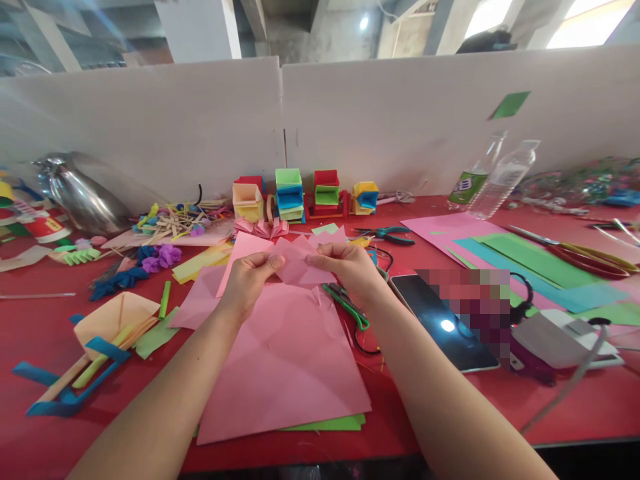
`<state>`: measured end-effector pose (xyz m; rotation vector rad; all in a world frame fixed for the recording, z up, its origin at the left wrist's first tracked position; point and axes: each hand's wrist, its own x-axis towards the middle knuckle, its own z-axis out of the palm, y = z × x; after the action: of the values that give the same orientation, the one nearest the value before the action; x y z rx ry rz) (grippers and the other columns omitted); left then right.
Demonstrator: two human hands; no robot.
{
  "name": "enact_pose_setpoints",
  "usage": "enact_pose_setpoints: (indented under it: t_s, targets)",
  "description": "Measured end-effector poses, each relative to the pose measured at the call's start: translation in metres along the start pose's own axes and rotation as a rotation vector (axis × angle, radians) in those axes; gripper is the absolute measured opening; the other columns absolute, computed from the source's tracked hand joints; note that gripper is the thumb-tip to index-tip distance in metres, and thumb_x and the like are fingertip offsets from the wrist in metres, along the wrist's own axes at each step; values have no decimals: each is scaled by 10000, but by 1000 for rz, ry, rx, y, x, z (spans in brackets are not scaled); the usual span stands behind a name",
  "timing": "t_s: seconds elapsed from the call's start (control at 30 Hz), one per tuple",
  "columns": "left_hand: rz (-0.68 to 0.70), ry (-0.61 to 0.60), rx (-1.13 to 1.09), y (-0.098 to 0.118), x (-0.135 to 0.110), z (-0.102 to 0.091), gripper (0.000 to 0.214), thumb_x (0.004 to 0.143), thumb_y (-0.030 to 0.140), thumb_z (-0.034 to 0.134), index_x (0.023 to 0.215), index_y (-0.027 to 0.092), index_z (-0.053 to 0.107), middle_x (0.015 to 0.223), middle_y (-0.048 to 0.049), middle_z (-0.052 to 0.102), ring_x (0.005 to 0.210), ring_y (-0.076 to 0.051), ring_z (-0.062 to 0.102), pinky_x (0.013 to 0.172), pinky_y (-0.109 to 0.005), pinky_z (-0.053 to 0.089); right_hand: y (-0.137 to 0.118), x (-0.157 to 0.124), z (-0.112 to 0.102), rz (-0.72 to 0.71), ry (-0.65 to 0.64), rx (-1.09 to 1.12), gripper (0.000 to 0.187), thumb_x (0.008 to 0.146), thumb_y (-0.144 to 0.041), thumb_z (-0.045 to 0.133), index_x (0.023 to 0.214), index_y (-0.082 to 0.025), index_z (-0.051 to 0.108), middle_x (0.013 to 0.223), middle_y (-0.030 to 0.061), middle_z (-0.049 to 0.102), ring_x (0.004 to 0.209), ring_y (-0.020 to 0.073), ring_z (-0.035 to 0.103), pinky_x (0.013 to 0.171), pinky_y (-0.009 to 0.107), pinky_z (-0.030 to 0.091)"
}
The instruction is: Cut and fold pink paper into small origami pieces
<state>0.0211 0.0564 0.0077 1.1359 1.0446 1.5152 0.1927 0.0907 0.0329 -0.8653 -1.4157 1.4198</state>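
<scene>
Both my hands hold a small folded pink paper piece point(295, 263) above the red table point(30, 327). My left hand point(250, 277) pinches its left edge with thumb and fingers closed. My right hand point(345, 263) pinches its right edge the same way. Beneath them lies a large pink paper sheet point(285, 363) on top of a green sheet point(335, 423). A green-handled cutter point(347, 307) lies just right of my right wrist.
Stacked coloured paper boxes point(290, 193) stand at the back by a white partition point(350, 120). A phone point(443, 320), pink, green and blue sheets point(530, 267), scissors point(585, 253), pliers point(390, 233) and two plastic bottles point(493, 177) lie to the right. Paper scraps, sticks and a folded orange paper piece point(117, 320) crowd the left.
</scene>
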Motion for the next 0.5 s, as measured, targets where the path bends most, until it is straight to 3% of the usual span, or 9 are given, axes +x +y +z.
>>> enact_pose_setpoints:
  t_s: [0.17,0.27,0.5]
  targets:
    - [-63,-95,50,-3,0,0,262,647,353,729,789,144,659,664,5,640,609,-128,576,608,-249,470,5,1,0,10,-9,-69,298,548,-383,753,594,-152,571,584,-45,509,529,74,424,530,236,314]
    - [-46,-55,137,-8,0,0,306,624,358,743,827,139,678,709,-11,658,633,-136,576,600,-239,455,8,2,-1,19,-37,-182,295,581,-411,723,622,-156,581,606,-38,509,542,89,437,539,246,325]
    - [-89,-84,203,-7,-2,5,305,670,371,698,877,147,699,759,-29,678,726,-176,600,669,-268,466,8,3,-3,-192,-53,-508,214,669,-382,679,669,-170,651,851,37,615,830,178,566,793,315,394]
